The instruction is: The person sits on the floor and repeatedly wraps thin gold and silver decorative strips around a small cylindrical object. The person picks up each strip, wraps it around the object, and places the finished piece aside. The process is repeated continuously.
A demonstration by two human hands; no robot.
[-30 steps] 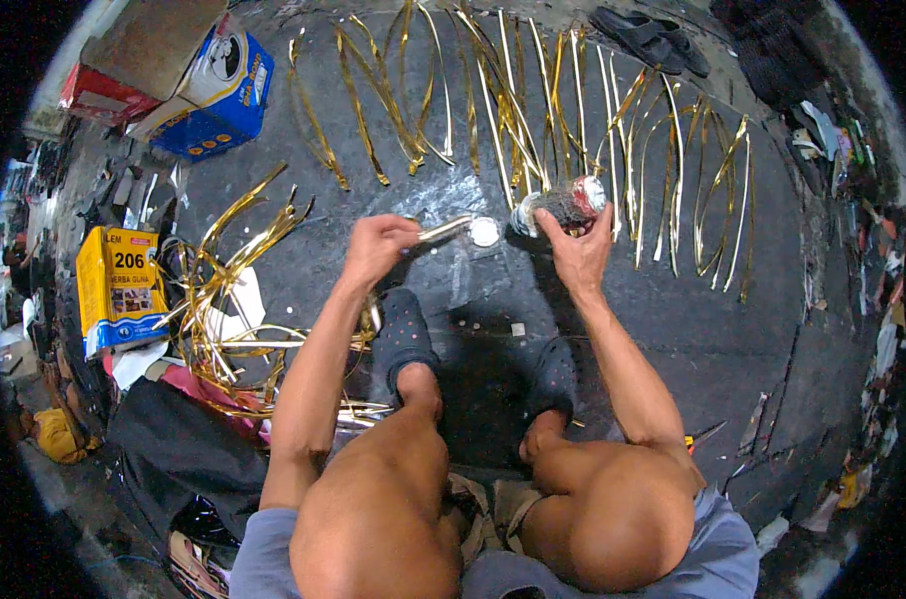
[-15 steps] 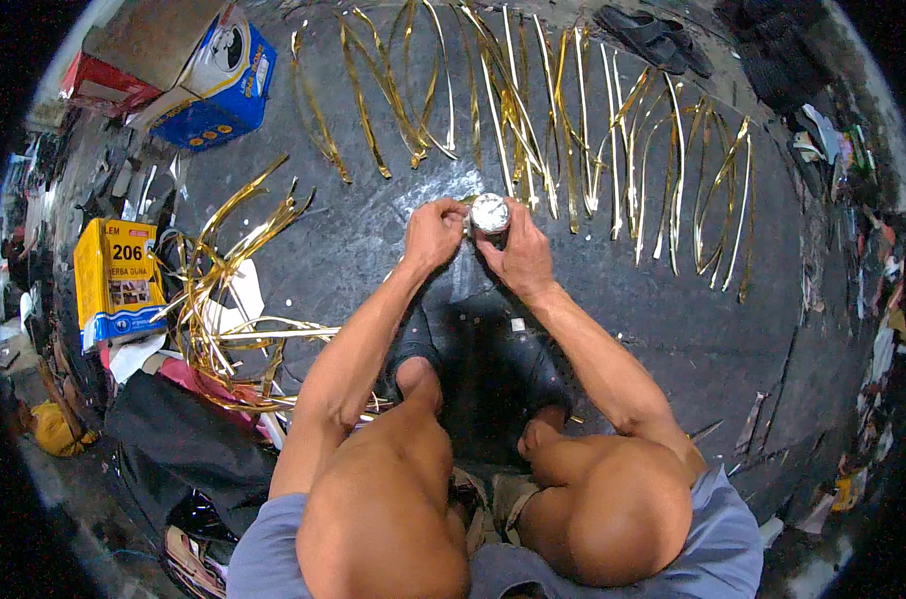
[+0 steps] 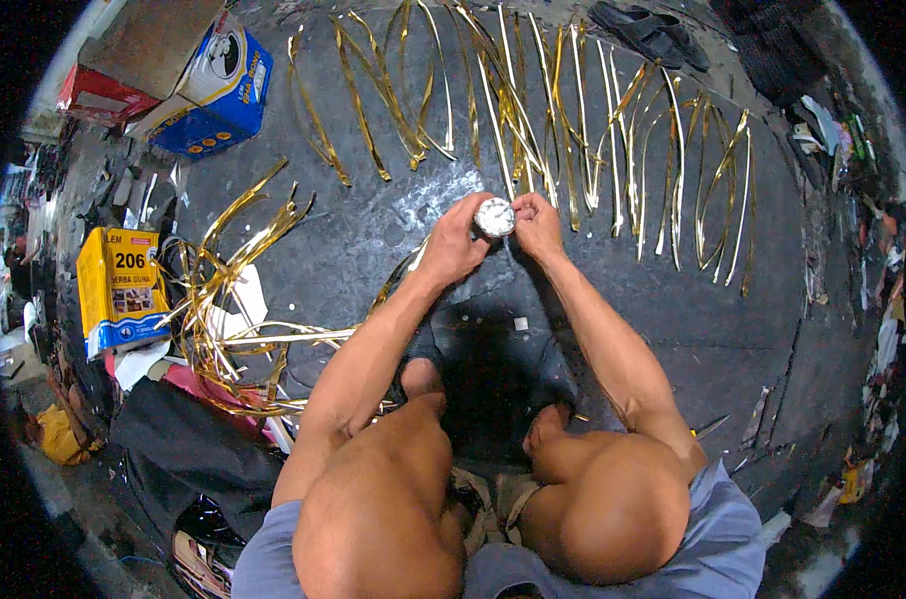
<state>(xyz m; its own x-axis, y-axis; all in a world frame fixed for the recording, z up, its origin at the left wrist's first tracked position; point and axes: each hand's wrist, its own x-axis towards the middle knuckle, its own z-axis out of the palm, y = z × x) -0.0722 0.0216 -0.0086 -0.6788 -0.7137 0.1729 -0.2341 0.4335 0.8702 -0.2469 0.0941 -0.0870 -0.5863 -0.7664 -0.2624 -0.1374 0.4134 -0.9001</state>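
Note:
My left hand (image 3: 453,243) is closed around the side of a small round piece with a white, speckled top (image 3: 494,217), above the dark floor sheet between my feet. The fingers of my right hand (image 3: 540,230) are pinched together at the right rim of this piece; whatever is between them is too small to make out. A gold strip (image 3: 405,270) trails out below my left hand, partly hidden by my forearm. Ahead of my hands, several shiny gold strips (image 3: 518,110) lie spread in a row on the sheet.
A tangled bundle of gold strips (image 3: 209,299) lies at left, beside a yellow and blue box (image 3: 124,290). An open blue and white carton (image 3: 219,95) stands at the far left. Dark sandals (image 3: 648,35) lie at the far right. Black cloth (image 3: 179,439) is near my left knee.
My left hand has shifted its hold to wrap the round piece. My right hand has moved from gripping its side to a pinch at its rim. A gold strip now shows below my left hand.

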